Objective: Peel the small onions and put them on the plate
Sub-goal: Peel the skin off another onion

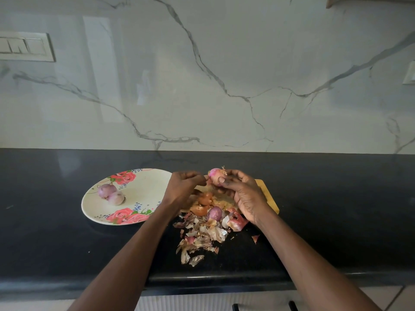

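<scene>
My right hand (242, 194) grips a small pink onion (215, 175) above the wooden board (268, 195), thumb pressed on its front and root tuft pointing up. My left hand (183, 189) pinches a strip of skin at the onion's left side. Two peeled purple onions (111, 193) lie side by side on the left part of the floral plate (143, 187). One more unpeeled onion (214, 213) sits among the peels below my hands.
A heap of dry onion skins (202, 234) spreads over the black counter (336, 209) toward its front edge. A lone peel (255, 238) lies to the right. The marble wall rises behind, with a switch panel (24, 47) at far left.
</scene>
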`<state>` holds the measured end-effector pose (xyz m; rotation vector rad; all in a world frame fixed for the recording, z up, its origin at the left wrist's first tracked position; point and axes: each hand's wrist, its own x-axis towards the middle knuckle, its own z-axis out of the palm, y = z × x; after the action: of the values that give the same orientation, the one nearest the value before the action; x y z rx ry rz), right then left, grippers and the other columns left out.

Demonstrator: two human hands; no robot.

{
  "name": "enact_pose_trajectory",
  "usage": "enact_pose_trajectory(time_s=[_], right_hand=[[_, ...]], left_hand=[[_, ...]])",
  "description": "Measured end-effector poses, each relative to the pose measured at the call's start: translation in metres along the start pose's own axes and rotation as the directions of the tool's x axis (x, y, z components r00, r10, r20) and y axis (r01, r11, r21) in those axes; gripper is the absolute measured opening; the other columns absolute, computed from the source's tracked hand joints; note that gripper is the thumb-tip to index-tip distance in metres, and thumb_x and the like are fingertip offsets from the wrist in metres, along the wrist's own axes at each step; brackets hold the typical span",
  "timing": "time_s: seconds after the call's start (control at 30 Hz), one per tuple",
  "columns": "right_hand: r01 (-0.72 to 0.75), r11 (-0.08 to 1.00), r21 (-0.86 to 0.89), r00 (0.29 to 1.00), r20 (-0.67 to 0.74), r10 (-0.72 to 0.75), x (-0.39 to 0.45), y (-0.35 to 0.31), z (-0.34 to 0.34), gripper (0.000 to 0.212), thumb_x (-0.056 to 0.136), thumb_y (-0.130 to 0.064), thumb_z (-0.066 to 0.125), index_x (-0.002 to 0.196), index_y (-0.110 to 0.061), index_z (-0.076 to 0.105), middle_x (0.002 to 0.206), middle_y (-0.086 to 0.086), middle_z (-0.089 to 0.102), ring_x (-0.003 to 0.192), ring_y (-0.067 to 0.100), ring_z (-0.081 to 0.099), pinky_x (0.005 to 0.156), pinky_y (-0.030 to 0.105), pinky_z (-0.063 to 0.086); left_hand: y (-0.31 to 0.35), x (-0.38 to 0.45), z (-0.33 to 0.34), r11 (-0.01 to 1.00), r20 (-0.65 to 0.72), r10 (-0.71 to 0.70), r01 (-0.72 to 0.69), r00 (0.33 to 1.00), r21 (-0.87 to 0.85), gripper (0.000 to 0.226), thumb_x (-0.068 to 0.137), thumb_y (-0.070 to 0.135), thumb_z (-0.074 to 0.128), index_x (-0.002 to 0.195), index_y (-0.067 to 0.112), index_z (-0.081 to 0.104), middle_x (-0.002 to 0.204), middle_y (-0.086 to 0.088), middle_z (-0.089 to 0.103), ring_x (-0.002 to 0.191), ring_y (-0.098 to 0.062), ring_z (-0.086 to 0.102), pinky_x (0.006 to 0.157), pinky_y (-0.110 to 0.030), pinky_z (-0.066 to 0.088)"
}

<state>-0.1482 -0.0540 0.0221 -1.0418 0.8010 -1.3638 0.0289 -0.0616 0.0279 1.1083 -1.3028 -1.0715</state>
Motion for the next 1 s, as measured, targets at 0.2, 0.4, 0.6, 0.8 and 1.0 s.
enact_pose_trajectory(time_s=[0.2,0.4,0.6,0.8,1.0], right_hand=[[0.023,0.998,-0.053,1.0,0.0,-0.024,0.0,0.002,-0.001,0.043,0.07,-0.014,0.082,0.109,-0.005,0.067,0.103,0.021,0.074,0.08,0.027,0.069,0.072,0.034,0.06],[0.021,0.999,0.037,0.999,0.045,-0.023,0.002,0.001,-0.001,0.025,0.089,-0.001,0.067,0.113,0.002,0.066,0.111,0.033,0.068,0.086,0.034,0.068,0.07,0.024,0.061],[0.018,0.999,-0.047,0.998,0.053,-0.015,0.004,0.004,-0.003,0.03,0.085,0.003,0.071,0.115,-0.002,0.068,0.1,0.015,0.074,0.08,0.023,0.067,0.071,0.026,0.06],[0.086,0.971,-0.224,0.995,-0.024,-0.093,0.006,0.009,-0.004,0.04,0.078,-0.002,0.081,0.115,-0.012,0.07,0.113,0.009,0.074,0.1,0.028,0.072,0.088,0.044,0.059],[0.151,0.951,-0.269,0.985,-0.036,-0.167,0.003,0.008,-0.002,0.035,0.08,-0.006,0.081,0.113,-0.015,0.074,0.107,0.003,0.077,0.101,0.022,0.073,0.088,0.034,0.058]], left_hand=[[-0.003,0.001,-0.001,0.99,0.2,0.073,-0.046,0.977,-0.134,0.027,0.086,0.004,0.073,0.112,0.011,0.073,0.108,-0.009,0.077,0.094,-0.028,0.074,0.082,-0.038,0.063],[-0.006,0.004,-0.002,0.99,0.23,0.095,-0.067,0.968,-0.127,0.049,0.078,-0.003,0.077,0.124,0.011,0.068,0.112,-0.008,0.076,0.103,-0.025,0.073,0.088,-0.035,0.06],[-0.01,0.006,-0.001,0.993,0.194,0.077,-0.057,0.978,-0.105,0.048,0.081,-0.017,0.069,0.123,0.006,0.068,0.105,-0.012,0.077,0.084,-0.025,0.073,0.075,-0.032,0.062],[-0.011,0.008,-0.001,0.982,0.172,0.029,0.005,0.985,-0.191,0.037,0.088,-0.008,0.067,0.123,0.003,0.066,0.105,-0.016,0.076,0.084,-0.033,0.072,0.07,-0.034,0.062],[-0.01,0.007,-0.003,0.963,0.214,-0.007,0.064,0.977,-0.262,0.036,0.086,0.002,0.071,0.122,0.008,0.069,0.113,-0.013,0.075,0.096,-0.035,0.074,0.082,-0.041,0.063]])
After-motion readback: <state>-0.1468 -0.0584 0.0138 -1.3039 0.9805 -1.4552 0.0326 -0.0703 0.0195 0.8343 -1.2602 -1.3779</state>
